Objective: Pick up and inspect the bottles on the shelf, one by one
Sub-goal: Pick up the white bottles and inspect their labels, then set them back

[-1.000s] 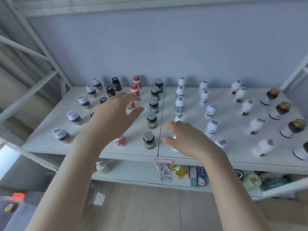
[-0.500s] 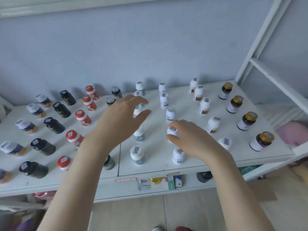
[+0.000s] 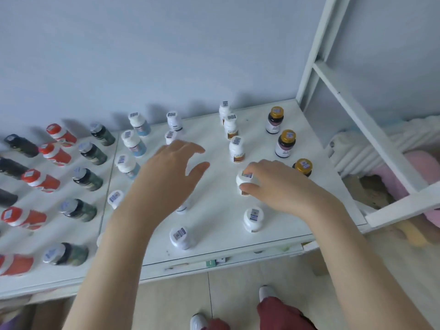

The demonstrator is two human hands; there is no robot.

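Broadly: white shelf [image 3: 214,222] against blue wall, carrying upright bottles in columns: red bottles [image 3: 40,181] and dark green bottles [image 3: 88,179] at left, white ones mid, gold-capped bottles [image 3: 284,144] at right. Left hand [image 3: 166,177] open, fingers spread, hovering above shelf middle, holding nothing. Right hand [image 3: 281,186] curled round white bottle [image 3: 245,181], thumb and fingers pinching cap. That bottle sits in white column just left of gold-capped bottles, toward shelf's right front; whether lifted off shelf, cannot tell.
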